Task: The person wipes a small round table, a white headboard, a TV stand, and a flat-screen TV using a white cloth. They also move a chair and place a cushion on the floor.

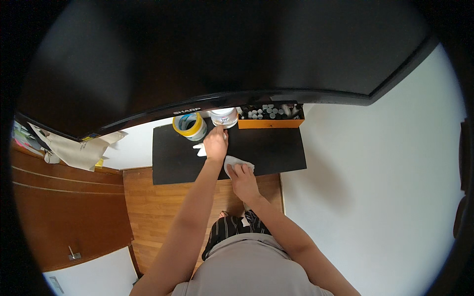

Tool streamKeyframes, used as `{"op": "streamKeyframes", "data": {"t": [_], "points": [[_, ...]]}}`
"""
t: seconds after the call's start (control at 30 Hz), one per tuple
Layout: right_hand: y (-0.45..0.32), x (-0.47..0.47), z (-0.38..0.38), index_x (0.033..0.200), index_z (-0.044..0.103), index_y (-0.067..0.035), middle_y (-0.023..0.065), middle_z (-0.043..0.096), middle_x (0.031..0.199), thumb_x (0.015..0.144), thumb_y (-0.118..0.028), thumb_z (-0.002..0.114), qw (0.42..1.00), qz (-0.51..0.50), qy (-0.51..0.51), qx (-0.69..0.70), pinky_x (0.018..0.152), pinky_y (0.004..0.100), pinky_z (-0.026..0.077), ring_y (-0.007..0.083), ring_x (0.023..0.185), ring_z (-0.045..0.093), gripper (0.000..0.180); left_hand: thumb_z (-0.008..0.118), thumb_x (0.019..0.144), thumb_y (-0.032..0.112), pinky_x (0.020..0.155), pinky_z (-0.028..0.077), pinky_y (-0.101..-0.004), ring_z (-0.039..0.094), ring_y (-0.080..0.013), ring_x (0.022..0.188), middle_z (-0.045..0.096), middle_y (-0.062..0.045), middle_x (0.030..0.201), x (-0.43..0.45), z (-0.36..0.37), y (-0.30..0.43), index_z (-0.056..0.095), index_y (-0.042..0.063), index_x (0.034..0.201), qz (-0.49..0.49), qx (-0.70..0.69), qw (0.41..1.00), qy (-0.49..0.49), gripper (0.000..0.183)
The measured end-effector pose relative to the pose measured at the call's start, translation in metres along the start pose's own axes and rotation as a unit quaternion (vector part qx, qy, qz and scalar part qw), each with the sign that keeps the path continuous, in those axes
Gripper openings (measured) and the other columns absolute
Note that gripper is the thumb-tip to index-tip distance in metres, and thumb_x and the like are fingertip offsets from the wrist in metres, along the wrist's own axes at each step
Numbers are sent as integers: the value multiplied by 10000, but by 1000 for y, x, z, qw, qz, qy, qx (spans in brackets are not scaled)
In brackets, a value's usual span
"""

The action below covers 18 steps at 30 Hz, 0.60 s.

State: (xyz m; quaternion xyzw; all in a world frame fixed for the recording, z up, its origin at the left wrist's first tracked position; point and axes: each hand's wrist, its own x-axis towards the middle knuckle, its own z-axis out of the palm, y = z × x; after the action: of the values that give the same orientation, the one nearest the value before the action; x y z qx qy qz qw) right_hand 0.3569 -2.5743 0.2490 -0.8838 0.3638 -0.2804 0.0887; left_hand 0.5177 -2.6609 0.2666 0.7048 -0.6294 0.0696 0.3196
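My left hand (216, 144) is closed around a white object (200, 149) above a black tabletop (272, 146). Most of that object is hidden by my fingers, so its kind is unclear. At the front edge of the tabletop, my right hand (243, 181) holds a white cloth or wipe (233, 161), its fingers pressing over it. Just beyond my left hand stands a clear jar with a white lid (224, 119). To its left is a round tub with a yellow rim (189, 127). An orange box (272, 124) holds several small capped bottles at the back right.
A large Sharp television (229, 55) overhangs the back of the tabletop. The white wall (351, 166) runs along the right. On the left are a brown wooden cabinet (70, 214) and a hanging cream cloth bag (79, 148). Wood flooring (166, 207) lies below.
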Motion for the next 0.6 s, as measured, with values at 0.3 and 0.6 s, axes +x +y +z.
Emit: {"op": "streamKeyframes", "data": {"t": [0.3, 0.6], "points": [[106, -23, -76, 1131, 641, 36, 171, 521, 969, 758, 2, 589, 970, 224, 74, -51, 847, 498, 406, 374, 939, 505, 377, 703, 804, 59, 683, 553, -427, 643, -356, 844, 580, -148, 1065, -39, -72, -12, 553, 38, 1093, -49, -12, 994, 99, 327], [10, 15, -5, 1226, 573, 9, 141, 499, 1027, 724, -21, 675, 999, 16, -2, 40, 918, 456, 414, 339, 1011, 485, 513, 809, 711, 159, 792, 553, -396, 664, -307, 958, 678, -107, 1056, 39, -132, -59, 601, 67, 1158, -4, 176, 951, -255, 502]]}}
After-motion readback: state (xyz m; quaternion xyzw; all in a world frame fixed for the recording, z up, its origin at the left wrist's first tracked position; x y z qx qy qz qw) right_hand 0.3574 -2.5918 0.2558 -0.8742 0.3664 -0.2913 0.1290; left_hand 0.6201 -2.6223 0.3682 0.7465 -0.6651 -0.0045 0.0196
